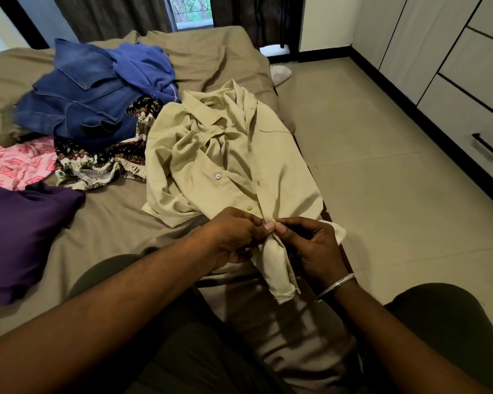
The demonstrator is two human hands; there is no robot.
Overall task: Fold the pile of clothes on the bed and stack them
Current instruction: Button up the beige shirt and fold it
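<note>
Beige button-up shirt [228, 155] spread at right edge of bed [111, 223], beside unfolded pile. Left hand [234, 237] and right hand [310, 245] both pinching placket near hem, thumbs meeting; likely fastening a button to keep fronts aligned for folding. No legible labels or writing.

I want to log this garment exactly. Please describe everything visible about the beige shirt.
The beige shirt is thin, light woven cloth with a collar and small pale buttons. It lies crumpled and unfolded at the bed's right edge, its lower end hanging off. The left hand and right hand pinch its front edge together.
</note>
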